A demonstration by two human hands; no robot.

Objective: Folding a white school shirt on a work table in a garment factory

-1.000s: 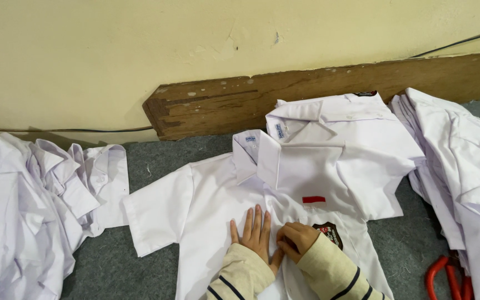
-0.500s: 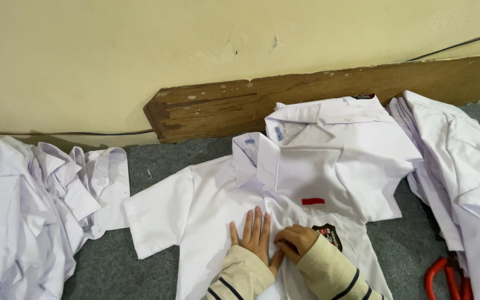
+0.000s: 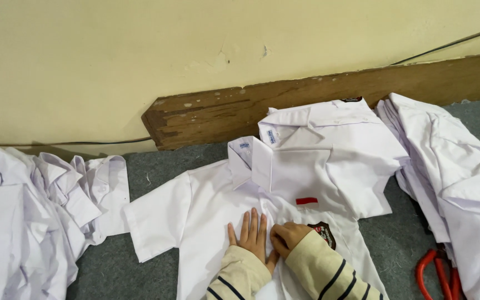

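Note:
A white short-sleeved shirt [image 3: 212,205] lies spread face up on the grey carpet [image 3: 140,272]. It bears a small red tag [image 3: 306,201] and a dark badge [image 3: 324,233] on the chest. My left hand [image 3: 249,236] rests flat on the shirt's front, fingers together and pointing away from me. Right beside it, my right hand [image 3: 287,238] is curled with its fingertips pinching the fabric near the placket, just left of the badge. Both sleeves are cream with dark stripes.
A second white shirt [image 3: 334,144] lies folded behind, partly over the spread one. More white shirts are heaped at the left [image 3: 34,205] and at the right [image 3: 462,178]. Red-handled scissors [image 3: 437,272] lie at the lower right. A worn wooden skirting board [image 3: 223,114] runs along the wall.
Both hands stay in nearly the same place on the shirt. The view has shifted slightly.

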